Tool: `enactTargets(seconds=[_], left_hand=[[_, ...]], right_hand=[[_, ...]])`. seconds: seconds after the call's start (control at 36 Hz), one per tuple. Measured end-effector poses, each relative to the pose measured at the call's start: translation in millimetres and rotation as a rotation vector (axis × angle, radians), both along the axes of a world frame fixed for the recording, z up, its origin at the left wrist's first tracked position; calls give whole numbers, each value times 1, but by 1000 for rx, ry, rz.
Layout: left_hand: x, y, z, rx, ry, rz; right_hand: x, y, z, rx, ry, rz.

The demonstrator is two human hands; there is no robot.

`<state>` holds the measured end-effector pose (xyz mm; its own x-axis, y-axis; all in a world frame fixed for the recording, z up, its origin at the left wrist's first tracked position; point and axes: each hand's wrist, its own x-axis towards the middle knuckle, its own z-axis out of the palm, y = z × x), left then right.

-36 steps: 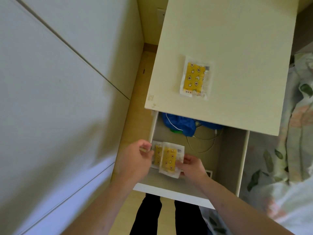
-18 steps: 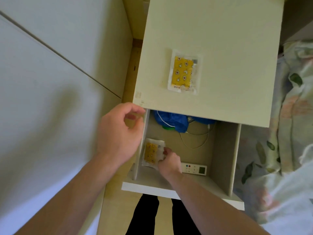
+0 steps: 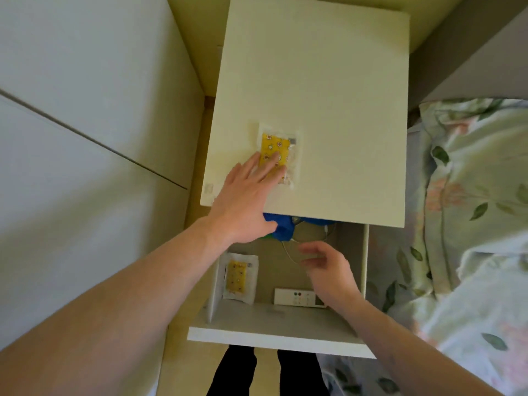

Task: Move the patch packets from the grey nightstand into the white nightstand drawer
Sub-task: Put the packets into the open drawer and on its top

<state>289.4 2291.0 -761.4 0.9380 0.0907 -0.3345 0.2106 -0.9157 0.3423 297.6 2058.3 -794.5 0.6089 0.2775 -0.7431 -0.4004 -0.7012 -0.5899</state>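
A clear packet with a yellow patterned patch point(image 3: 281, 144) lies flat on the white nightstand top point(image 3: 328, 95). My left hand point(image 3: 248, 195) rests on its near end with the fingers spread flat, gripping nothing. Below, the drawer point(image 3: 280, 335) stands pulled out. Patch packets point(image 3: 239, 277) lie against the drawer's left wall. My right hand point(image 3: 328, 270) hovers above the middle of the drawer, fingers loosely curled and holding nothing.
The drawer also holds a white remote control point(image 3: 298, 297), a blue cloth or bag point(image 3: 283, 227) at the back and a thin white cable point(image 3: 288, 252). A bed with a floral cover point(image 3: 468, 210) stands at the right. A pale wall panel point(image 3: 85, 138) stands at the left.
My right hand let go of the packets in the drawer and rose off them. My left hand left the drawer's edge and reached up onto the packet on the nightstand top.
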Motion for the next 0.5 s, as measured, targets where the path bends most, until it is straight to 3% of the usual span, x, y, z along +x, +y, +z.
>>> enactTargets(seconds=[0.19,0.39,0.5], left_hand=[[-47,-9,-13,-22,-370,1],[-92,-12,-15,-128,-368,59],[-110,-23,-11,-213,-396,330]], right_hand=[[7,1,13,279,280,-274],[-5,21,17,364,480,-350],[-4,37,17,389,493,-339]])
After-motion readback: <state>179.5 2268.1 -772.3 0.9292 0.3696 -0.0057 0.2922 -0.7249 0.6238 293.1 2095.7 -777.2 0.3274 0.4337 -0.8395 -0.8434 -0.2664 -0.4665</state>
